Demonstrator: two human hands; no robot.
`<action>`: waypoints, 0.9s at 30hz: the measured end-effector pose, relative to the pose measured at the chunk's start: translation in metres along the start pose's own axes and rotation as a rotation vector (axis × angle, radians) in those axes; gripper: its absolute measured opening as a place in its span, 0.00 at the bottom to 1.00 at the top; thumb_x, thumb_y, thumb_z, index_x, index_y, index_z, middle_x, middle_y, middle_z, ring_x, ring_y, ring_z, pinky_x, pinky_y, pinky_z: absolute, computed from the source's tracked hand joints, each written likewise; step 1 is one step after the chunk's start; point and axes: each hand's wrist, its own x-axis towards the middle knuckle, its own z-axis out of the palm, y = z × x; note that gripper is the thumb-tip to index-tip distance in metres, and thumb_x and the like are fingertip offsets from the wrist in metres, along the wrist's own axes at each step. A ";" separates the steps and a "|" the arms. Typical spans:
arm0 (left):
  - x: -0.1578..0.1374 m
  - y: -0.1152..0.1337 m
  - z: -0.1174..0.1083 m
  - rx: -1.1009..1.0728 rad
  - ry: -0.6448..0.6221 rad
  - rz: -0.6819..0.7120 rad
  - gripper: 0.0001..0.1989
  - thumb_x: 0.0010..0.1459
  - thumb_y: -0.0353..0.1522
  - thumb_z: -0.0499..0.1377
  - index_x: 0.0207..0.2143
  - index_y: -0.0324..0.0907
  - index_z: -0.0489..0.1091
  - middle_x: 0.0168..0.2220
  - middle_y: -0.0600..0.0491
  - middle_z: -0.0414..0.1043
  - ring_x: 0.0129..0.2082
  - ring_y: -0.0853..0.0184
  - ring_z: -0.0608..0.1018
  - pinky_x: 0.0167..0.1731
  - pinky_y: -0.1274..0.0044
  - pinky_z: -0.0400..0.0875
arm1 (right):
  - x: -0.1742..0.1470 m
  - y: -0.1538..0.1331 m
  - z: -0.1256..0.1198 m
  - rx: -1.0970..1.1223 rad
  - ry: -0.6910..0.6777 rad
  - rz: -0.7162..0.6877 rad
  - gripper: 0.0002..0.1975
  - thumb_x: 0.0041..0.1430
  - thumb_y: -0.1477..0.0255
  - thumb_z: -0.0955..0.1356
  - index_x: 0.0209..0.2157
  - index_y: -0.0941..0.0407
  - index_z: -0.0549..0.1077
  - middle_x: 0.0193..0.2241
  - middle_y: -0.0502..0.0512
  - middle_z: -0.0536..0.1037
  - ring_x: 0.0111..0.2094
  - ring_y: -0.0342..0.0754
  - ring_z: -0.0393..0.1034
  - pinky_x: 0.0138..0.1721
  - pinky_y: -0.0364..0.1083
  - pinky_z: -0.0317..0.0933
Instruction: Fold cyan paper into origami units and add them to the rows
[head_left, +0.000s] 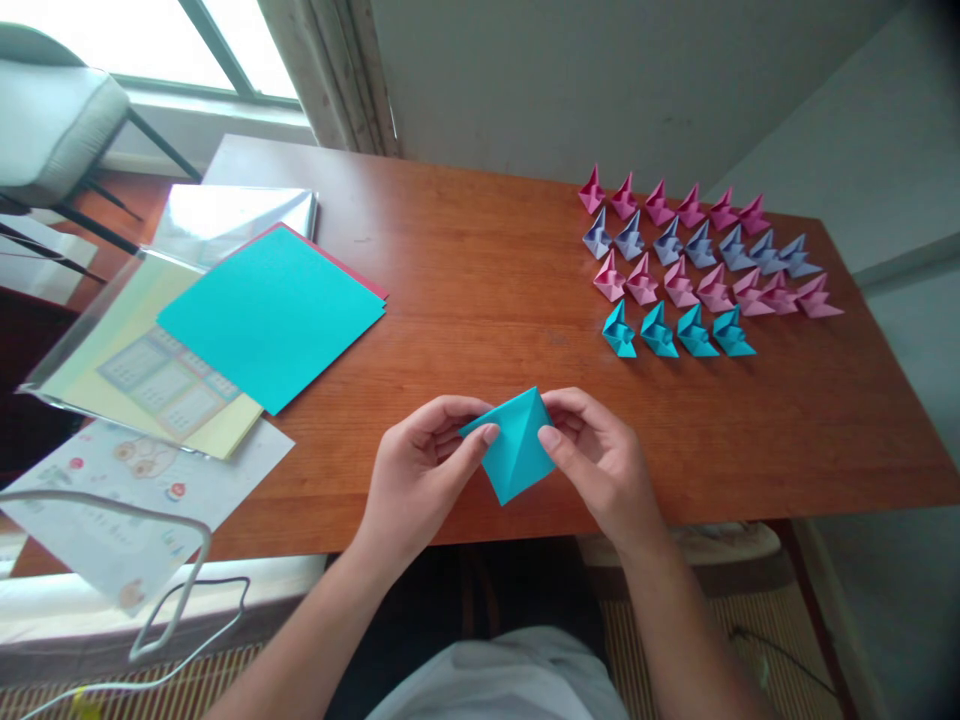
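A turquoise sheet of origami paper point(517, 450), folded into a small diamond with a crease down its middle, is held between both hands near the table's front edge. My left hand point(431, 460) pinches its left corner, thumb on top and fingers behind. On the opposite side, my right hand point(596, 455) grips the right edge, its thumb pressed on the front face. The fingers behind the paper are partly hidden.
Rows of folded paper figures stand at the back right: magenta, lavender point(701, 245), pink point(679, 284) and turquoise point(658, 330). On the left lie turquoise sheets point(277, 315), a clear plastic sleeve point(90, 310) and a printed sheet point(142, 500). A white cable point(202, 570) hangs at the front left.
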 end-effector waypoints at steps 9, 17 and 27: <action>-0.003 -0.004 0.000 0.145 -0.029 0.124 0.06 0.60 0.32 0.67 0.40 0.42 0.79 0.36 0.54 0.81 0.35 0.69 0.82 0.38 0.82 0.77 | 0.003 -0.006 0.003 -0.014 -0.002 0.013 0.08 0.63 0.66 0.72 0.45 0.47 0.78 0.42 0.49 0.80 0.44 0.47 0.76 0.46 0.45 0.70; -0.003 0.001 0.007 -0.107 -0.155 -0.115 0.14 0.58 0.35 0.69 0.45 0.40 0.75 0.40 0.51 0.80 0.40 0.66 0.82 0.38 0.81 0.78 | 0.003 -0.003 0.008 0.121 0.126 0.021 0.04 0.63 0.67 0.73 0.41 0.48 0.79 0.36 0.47 0.82 0.37 0.42 0.76 0.37 0.38 0.70; -0.002 -0.003 0.011 -0.121 -0.258 -0.218 0.13 0.56 0.32 0.69 0.43 0.38 0.78 0.38 0.51 0.82 0.36 0.66 0.81 0.39 0.79 0.77 | 0.004 -0.006 0.012 0.060 0.201 0.033 0.06 0.61 0.64 0.73 0.39 0.51 0.79 0.34 0.49 0.81 0.36 0.44 0.76 0.36 0.40 0.71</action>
